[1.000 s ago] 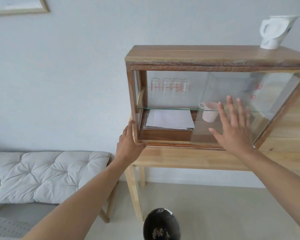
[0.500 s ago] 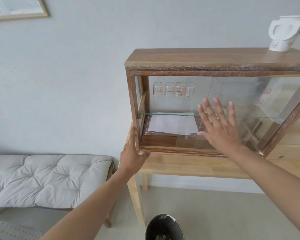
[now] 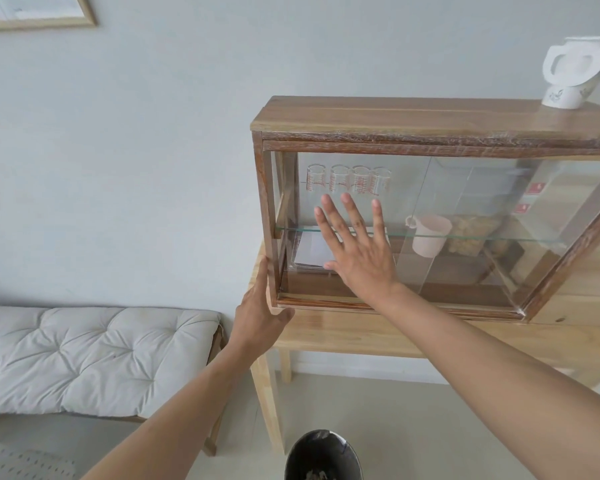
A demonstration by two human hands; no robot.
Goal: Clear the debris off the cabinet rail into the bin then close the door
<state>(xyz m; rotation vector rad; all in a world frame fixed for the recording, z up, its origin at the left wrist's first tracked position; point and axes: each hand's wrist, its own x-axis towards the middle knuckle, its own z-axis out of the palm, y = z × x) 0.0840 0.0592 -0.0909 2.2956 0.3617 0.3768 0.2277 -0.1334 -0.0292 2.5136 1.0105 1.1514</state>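
A wooden cabinet (image 3: 395, 117) with sliding glass doors stands on a light wooden table (image 3: 378, 336). My right hand (image 3: 357, 252) lies flat, fingers spread, against the glass door (image 3: 409, 188) at the cabinet's left half. That door's left edge sits close to the left post. My left hand (image 3: 258, 315) is open and braces the cabinet's lower left corner from outside. The bottom rail (image 3: 329, 301) shows as a brown strip under my right wrist. A black bin (image 3: 323, 455) with scraps inside stands on the floor below.
Inside are several measuring glasses (image 3: 349, 178), white papers (image 3: 310, 249) and a pink cup (image 3: 428, 235). A white jug (image 3: 329, 74) stands on top at the right. A cushioned bench (image 3: 90, 355) sits at the left against the wall.
My right hand has slid left across the cabinet front with the glass door, from the right half to the left half. My left hand stays at the lower left corner.
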